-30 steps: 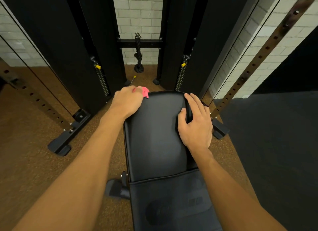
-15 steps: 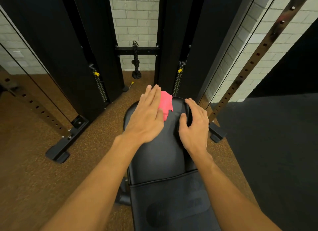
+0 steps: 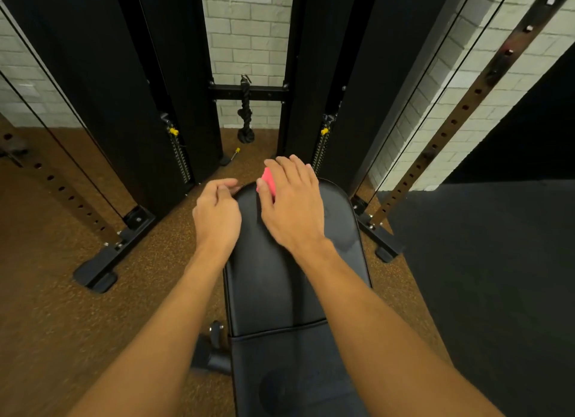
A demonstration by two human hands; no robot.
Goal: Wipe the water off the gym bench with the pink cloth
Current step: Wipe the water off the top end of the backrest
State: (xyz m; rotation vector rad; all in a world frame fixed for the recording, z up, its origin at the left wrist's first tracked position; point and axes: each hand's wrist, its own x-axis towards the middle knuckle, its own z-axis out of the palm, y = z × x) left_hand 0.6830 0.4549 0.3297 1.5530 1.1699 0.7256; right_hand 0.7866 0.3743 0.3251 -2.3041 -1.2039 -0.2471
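A: Near to far. The gym bench (image 3: 280,286) runs away from the camera. No droplets can be made out on its black vinyl, only sheen. Both forearms reach to the bench's far end.

B: State of the left hand (image 3: 217,213)?

A: At the bench's far-left edge, with the digits loosely curled at the rim. Cannot tell whether they grip it or merely rest there.

B: And the right hand (image 3: 291,205)?

A: Flat on the bench's far end. Its fingers (image 3: 291,171) are straight and close together, pressing the pink cloth (image 3: 268,180) onto the vinyl. Only 1 small patch of cloth shows, between thumb and index finger.

B: Change against 0.5 s ago?

A: The cloth has swapped hands. Then the left palm lay on it and the right held the bench's right edge. Now the right covers it and the left has gone to the left edge.

B: Meaning?

A: Judgement: the right hand takes over the wiping, and the left looks placed to steady the bench. How much of the bench is already dry, cannot tell.

B: Beyond the bench?

A: A rope handle (image 3: 245,115) hangs on the cable machine (image 3: 124,74), with a brick wall (image 3: 245,27) behind.
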